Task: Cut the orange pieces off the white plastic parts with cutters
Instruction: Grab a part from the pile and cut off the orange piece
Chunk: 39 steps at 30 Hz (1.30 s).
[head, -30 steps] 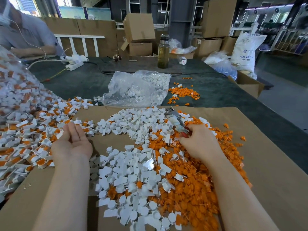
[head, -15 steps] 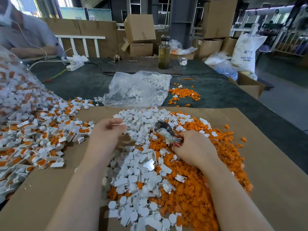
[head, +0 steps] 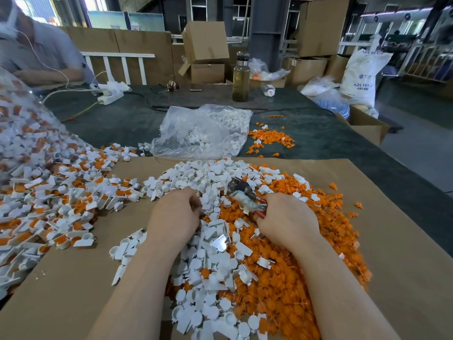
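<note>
Right hand [head: 288, 220]: fingers curled round the red handles of the cutters [head: 245, 196], metal head pointing up-left over the heap. Left hand [head: 175, 214]: fingers curled under, knuckles up, at the edge of the trimmed white parts [head: 208, 263]; contents hidden, cannot tell. Cut orange pieces [head: 294, 285]: piled right of the white parts on brown cardboard [head: 404, 266]. Uncut white-and-orange parts [head: 61, 200]: heaped at left.

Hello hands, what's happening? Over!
Right hand grips cutters. Left hand curled over the white parts, grip hidden. Orange bits piled right. Nothing blocking.
</note>
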Tool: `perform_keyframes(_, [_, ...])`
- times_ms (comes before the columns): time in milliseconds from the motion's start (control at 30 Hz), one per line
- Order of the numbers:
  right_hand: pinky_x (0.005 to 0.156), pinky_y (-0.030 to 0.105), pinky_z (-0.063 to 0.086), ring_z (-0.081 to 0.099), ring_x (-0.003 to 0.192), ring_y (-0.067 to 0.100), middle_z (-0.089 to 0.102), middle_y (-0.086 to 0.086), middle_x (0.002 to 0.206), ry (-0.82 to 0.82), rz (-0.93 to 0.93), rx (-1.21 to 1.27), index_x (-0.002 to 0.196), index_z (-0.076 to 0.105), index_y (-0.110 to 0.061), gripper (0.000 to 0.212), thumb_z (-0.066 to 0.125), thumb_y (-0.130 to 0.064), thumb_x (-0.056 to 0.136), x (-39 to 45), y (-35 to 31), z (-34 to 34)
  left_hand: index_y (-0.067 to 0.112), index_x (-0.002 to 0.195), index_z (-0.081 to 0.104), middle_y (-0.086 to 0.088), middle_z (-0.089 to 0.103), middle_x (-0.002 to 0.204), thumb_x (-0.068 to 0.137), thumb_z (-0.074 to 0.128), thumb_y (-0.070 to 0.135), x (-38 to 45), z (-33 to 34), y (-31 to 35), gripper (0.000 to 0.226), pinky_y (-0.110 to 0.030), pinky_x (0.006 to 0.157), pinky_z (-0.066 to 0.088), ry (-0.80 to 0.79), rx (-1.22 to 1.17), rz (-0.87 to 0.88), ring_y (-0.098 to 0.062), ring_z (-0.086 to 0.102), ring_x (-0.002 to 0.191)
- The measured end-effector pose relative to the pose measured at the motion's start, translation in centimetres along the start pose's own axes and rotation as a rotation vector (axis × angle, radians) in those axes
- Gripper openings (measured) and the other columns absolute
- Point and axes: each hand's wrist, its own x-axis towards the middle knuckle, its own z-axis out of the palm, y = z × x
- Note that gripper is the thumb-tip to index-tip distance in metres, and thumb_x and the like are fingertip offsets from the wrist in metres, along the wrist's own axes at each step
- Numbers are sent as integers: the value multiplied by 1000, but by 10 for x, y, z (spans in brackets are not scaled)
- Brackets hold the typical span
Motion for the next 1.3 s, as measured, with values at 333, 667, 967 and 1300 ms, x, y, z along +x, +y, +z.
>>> perform_keyframes(333, [56,27,50,57,69,10,57,-7,80,-51,-15,164,88,56,-25,11,57,-35,89,1,1,0,22,113,53,8,58,89,88,70,22,0,-1,1,31,-25,58,38,23,-94,-72,-14,56,81])
perform_keyframes(667, [55,19,45,57,65,4,63,-9,76,169,-73,847,91,65,-27,5,61,-27,93,-3,-2,-14,29,94,72,3,72,87,81,79,21,-12,-14,25,16,-24,66,55,22,-795,-164,-18,70,78])
perform_keyframes(967, [59,9,42,57,70,-7,61,-15,75,171,-198,923,95,62,-21,10,67,-29,90,-8,-13,-18,18,74,69,-17,76,91,82,70,-1,-21,-10,47,20,-31,71,60,-324,-1384,-222,-24,75,80])
perform_keyframes(1300, [62,12,46,63,75,1,67,-14,81,146,-233,997,92,62,-22,19,77,-27,82,-8,-14,-16,9,89,61,-16,76,92,74,72,5,-19,-11,45,19,-26,68,61,-352,-1493,-283,-19,75,74])
